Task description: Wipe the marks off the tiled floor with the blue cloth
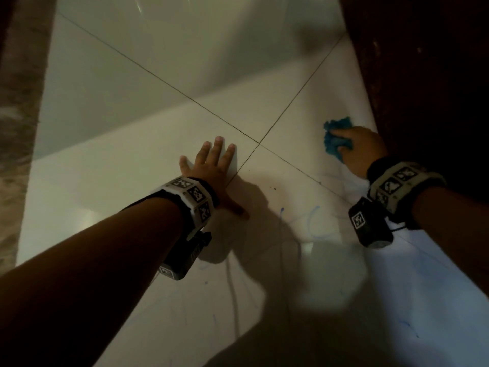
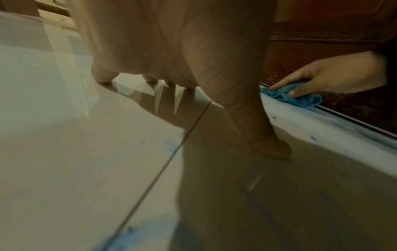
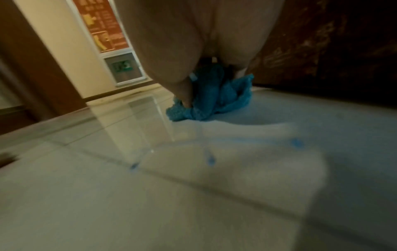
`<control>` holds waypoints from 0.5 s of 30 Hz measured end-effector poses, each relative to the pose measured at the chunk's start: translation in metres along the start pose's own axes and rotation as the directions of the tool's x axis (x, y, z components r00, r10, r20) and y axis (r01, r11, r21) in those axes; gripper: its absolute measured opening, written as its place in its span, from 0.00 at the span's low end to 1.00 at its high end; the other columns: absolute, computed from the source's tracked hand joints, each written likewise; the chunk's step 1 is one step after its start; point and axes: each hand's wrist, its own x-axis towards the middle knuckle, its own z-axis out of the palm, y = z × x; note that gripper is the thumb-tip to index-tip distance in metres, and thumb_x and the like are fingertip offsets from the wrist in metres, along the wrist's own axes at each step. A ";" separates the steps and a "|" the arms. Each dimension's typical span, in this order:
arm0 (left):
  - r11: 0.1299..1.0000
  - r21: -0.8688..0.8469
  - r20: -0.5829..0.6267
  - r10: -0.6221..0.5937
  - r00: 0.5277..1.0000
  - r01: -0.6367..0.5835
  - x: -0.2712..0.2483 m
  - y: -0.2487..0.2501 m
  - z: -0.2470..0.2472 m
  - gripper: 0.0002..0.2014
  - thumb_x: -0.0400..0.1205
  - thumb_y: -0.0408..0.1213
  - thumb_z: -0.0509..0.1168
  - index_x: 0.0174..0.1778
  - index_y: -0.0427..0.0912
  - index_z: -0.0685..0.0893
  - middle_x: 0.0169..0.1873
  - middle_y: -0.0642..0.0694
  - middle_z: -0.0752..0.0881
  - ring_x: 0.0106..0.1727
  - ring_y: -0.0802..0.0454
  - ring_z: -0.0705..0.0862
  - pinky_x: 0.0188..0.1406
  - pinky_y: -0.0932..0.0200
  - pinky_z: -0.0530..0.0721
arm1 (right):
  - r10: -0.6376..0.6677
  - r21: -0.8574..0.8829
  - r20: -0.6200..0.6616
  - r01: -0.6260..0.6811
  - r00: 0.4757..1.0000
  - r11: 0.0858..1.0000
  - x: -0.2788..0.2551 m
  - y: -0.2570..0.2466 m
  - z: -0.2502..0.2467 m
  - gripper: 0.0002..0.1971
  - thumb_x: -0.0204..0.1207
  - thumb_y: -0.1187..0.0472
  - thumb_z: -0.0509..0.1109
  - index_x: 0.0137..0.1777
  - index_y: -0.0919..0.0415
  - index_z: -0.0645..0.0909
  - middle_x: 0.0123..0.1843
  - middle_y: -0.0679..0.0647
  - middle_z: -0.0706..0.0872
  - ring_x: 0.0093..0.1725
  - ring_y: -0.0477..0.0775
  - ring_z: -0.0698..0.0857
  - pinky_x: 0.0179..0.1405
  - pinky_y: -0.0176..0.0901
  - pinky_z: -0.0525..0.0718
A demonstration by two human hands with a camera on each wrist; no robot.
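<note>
**Wiping underway, plenty of marks left**

Right hand (image 1: 357,151) is gripping the bunched blue cloth (image 1: 337,140) and pressing it to the floor at right of frame, just beside the dark wooden door (image 1: 423,88). Left hand (image 1: 209,165) is lying flat, fingers spread wide, bracing near the grout-line crossing at centre. Judging progress: early to mid. Blue marks (image 1: 315,221) are showing across lower centre & lower right, w/ more dots in the wrist views (image 3: 297,143), so most wiping is probably still ahead. The tiled floor (image 1: 132,128) is glossy, pale, reflecting light; the room is dim. A wall w/ an orange notice (image 3: 101,25) is showing upper left in the right wrist view.
</note>
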 end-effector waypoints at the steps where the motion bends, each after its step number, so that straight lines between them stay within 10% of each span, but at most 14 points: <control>1: 1.000 -0.001 -0.002 0.002 1.000 -0.002 0.001 -0.001 0.000 0.75 0.52 0.74 0.75 0.81 0.56 0.28 0.81 0.52 0.27 0.84 0.46 0.34 0.78 0.26 0.45 | -0.045 -0.005 -0.038 0.045 0.998 0.999 -0.002 -0.001 0.003 0.21 0.78 0.74 0.60 0.71 0.65 0.75 0.71 0.65 0.75 0.69 0.65 0.75 0.66 0.30 0.66; 5: 1.000 -0.002 -0.004 0.002 1.000 -0.002 0.000 -0.001 -0.001 0.75 0.53 0.74 0.75 0.82 0.56 0.29 0.81 0.52 0.27 0.84 0.46 0.33 0.78 0.26 0.44 | 0.150 -0.162 -0.171 -0.178 0.974 0.970 0.010 0.011 0.006 0.24 0.80 0.67 0.59 0.76 0.60 0.68 0.73 0.69 0.71 0.72 0.71 0.69 0.73 0.55 0.64; 8: 1.000 0.001 0.002 -0.003 1.000 0.003 0.001 0.000 -0.001 0.75 0.53 0.74 0.75 0.82 0.56 0.29 0.81 0.51 0.27 0.84 0.45 0.33 0.78 0.25 0.44 | 0.307 -0.150 -0.092 -0.318 0.947 0.936 0.019 0.013 0.003 0.25 0.81 0.61 0.60 0.78 0.59 0.64 0.74 0.70 0.69 0.72 0.71 0.69 0.73 0.53 0.65; 15: 1.000 0.029 0.004 -0.008 1.000 0.008 0.003 0.000 -0.001 0.75 0.51 0.76 0.74 0.81 0.57 0.27 0.81 0.52 0.26 0.84 0.45 0.34 0.77 0.25 0.47 | -0.067 -0.110 -0.030 0.063 0.997 0.992 -0.024 -0.027 0.032 0.23 0.75 0.62 0.67 0.72 0.60 0.75 0.66 0.69 0.79 0.62 0.71 0.79 0.65 0.59 0.77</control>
